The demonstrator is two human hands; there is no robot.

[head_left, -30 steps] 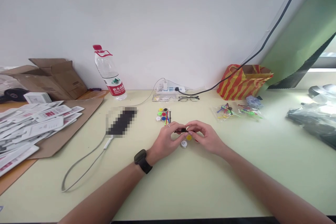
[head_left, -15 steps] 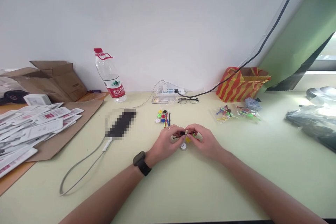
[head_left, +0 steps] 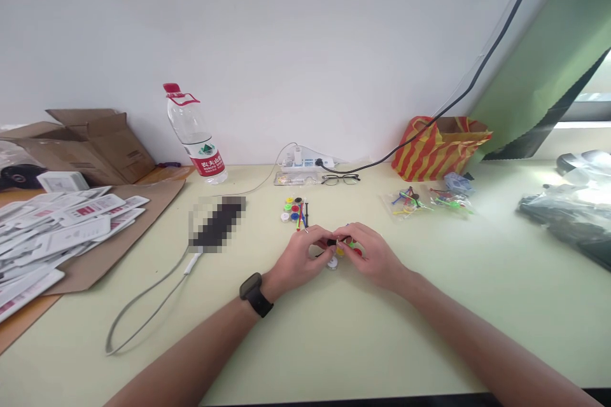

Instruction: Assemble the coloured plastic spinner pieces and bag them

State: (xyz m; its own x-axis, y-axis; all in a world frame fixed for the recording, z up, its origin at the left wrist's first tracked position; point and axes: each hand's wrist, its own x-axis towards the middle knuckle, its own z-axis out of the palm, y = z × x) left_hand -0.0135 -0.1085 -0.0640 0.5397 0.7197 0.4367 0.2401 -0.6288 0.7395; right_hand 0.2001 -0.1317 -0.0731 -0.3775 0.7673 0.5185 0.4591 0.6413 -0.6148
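My left hand (head_left: 309, 255) and my right hand (head_left: 371, 253) meet over the pale green table, fingertips pinched together. Between them is a small black plastic piece (head_left: 331, 242) with a thin rod; the fingers hide much of it. Just below the fingertips lies a white disc (head_left: 332, 262), with a yellow disc (head_left: 340, 252) and a red disc (head_left: 358, 252) partly covered by my right hand. Beyond my left hand sit several coloured discs (head_left: 294, 208) and a few thin coloured rods (head_left: 306, 213).
Small bags of coloured parts (head_left: 409, 201) lie at the right, before a striped bag (head_left: 436, 149). Glasses (head_left: 340, 179) and a power strip (head_left: 308, 161) are at the wall. To the left stand a water bottle (head_left: 198, 140), a blurred-out dark object (head_left: 219, 222) and piled white tags (head_left: 71, 222).
The view has shifted slightly. My hands stay together, with the fingers turned a little around the black piece; its rod shows less, and the red disc now shows beside my right hand.
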